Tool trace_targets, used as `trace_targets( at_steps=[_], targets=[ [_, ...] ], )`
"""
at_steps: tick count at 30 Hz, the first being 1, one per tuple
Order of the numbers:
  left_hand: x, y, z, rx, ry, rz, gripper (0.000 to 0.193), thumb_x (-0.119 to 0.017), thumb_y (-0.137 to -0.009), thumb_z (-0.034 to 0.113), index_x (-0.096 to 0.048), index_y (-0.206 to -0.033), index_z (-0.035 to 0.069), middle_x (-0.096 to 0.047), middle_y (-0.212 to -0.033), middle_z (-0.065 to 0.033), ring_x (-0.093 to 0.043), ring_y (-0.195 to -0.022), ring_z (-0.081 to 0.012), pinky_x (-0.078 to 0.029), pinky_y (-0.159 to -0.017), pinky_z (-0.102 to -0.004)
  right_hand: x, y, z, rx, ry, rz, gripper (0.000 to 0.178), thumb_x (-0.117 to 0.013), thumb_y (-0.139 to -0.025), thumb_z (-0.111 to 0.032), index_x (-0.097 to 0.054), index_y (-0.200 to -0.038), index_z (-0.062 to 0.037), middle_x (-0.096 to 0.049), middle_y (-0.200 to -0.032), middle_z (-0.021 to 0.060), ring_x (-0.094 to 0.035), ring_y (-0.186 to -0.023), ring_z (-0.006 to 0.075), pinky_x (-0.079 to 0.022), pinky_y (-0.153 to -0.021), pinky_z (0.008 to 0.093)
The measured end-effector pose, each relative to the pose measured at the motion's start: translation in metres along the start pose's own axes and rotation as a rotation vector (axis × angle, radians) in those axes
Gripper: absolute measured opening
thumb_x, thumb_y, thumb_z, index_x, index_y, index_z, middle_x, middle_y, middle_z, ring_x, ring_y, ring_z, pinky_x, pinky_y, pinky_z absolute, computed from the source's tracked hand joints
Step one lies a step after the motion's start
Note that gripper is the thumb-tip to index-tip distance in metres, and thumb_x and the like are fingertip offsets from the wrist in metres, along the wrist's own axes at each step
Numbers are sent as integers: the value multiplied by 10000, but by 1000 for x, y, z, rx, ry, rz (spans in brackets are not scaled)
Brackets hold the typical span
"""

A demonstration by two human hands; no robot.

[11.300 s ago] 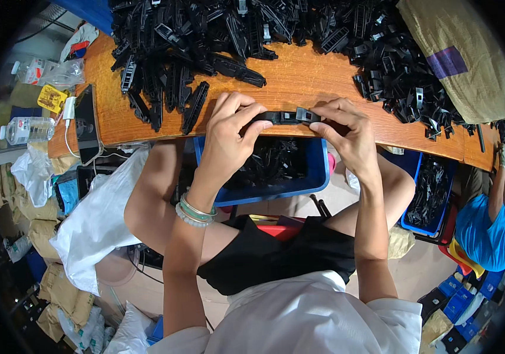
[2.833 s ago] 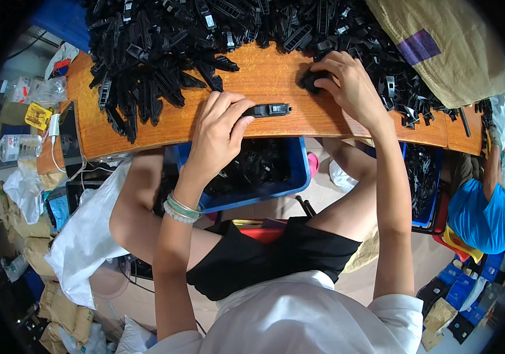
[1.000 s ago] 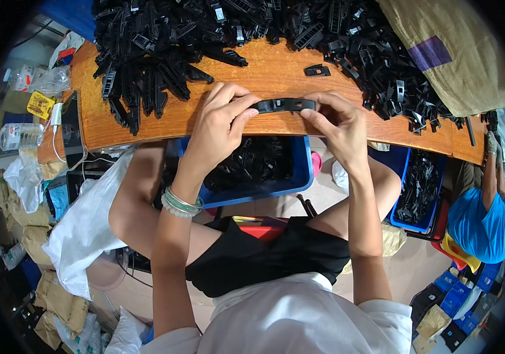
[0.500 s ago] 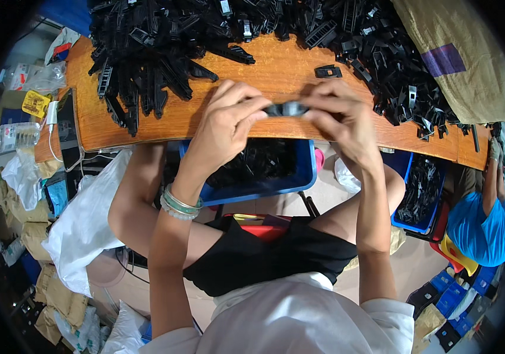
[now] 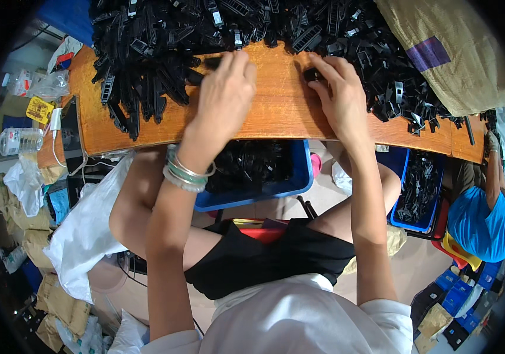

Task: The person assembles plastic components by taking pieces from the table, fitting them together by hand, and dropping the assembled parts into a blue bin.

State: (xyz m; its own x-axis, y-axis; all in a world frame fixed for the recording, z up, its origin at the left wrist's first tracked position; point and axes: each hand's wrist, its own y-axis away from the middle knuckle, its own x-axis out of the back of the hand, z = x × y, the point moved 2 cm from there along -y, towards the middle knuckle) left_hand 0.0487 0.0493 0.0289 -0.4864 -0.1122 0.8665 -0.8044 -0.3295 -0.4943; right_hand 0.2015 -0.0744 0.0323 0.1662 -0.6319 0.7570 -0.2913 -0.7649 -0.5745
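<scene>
My left hand reaches to the near edge of a heap of black plastic parts. Its fingers are together and bent over a long black plastic strip; the thumb and fingertips are mostly hidden. On the right, my right hand has thumb and fingers around a small black plastic clip lying on the wooden table. Below the table edge, a blue bin over my lap holds many more black parts.
A tan woven sack lies at the far right. Another blue bin of black parts stands right of my leg, near a person in a blue shirt. Plastic bottles and a white cable are at the left.
Both hands have moved apart and forward from the dark part they held between them, which no longer shows. The left is at the strip, the right at the small clip.
</scene>
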Motion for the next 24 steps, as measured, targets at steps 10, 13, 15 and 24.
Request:
trace_targets(
  at_steps=[10, 13, 15, 24],
  targets=[
    [16, 35, 41, 140, 295, 131, 249, -692, -818, 255, -605, -887, 33, -534, -891, -132, -536, -846, -273, -472, -707, -382, 4, 37, -10, -341, -334, -75, 242, -732, -757, -90, -666, -960, 24, -608, -823, 130, -598, -759, 282, -469, -717, 370],
    [8, 26, 42, 126, 204, -75, 244, -681, -806, 142, -612, -1029, 70, -529, -947, -125, -498, -889, -286, -413, -796, -410, 15, 42, -10, -424, -292, -111, 264, -729, -760, -95, -669, -988, 23, -608, -820, 144, -590, -748, 276, -461, -712, 354],
    [9, 31, 36, 66, 219, -39, 232, -659, -793, 95, -613, -1018, 60, -527, -939, -121, -500, -886, -288, -415, -791, -407, 21, 40, -8, -478, -312, -109, 255, -722, -768, -79, -671, -995, 25, -612, -812, 130, -594, -718, 235, -460, -680, 315],
    [6, 52, 31, -127, 390, 186, 192, -629, -703, -24, -599, -892, -36, -585, -1005, -162, -576, -931, -310, -491, -791, -398, 7, 37, -4, -480, -544, -39, 242, -734, -775, -91, -687, -990, 9, -639, -826, 92, -573, -732, 170, -446, -701, 278]
  ],
)
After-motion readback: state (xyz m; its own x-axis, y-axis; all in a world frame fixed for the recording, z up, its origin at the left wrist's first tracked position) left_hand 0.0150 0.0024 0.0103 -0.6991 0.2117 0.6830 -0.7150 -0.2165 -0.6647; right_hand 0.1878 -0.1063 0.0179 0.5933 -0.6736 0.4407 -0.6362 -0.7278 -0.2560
